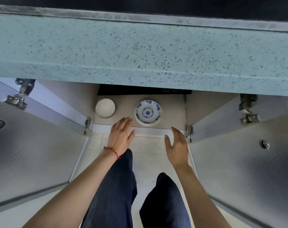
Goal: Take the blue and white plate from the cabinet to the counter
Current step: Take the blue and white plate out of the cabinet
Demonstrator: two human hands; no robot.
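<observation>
The blue and white plate (148, 112) lies flat on the cabinet floor (125, 102), near its front edge, under the speckled pale green counter (140, 51). My left hand (122, 135) is open, fingers spread, its fingertips just left of the plate and apart from it. A red string bracelet is on that wrist. My right hand (177, 145) is open too, in front of the cabinet sill, below and right of the plate. Neither hand holds anything.
A plain white bowl (105, 108) stands upside down at the left of the cabinet floor. Both cabinet doors, left (33, 150) and right (241, 162), swing wide open to either side. My legs in dark trousers stand on the light floor below.
</observation>
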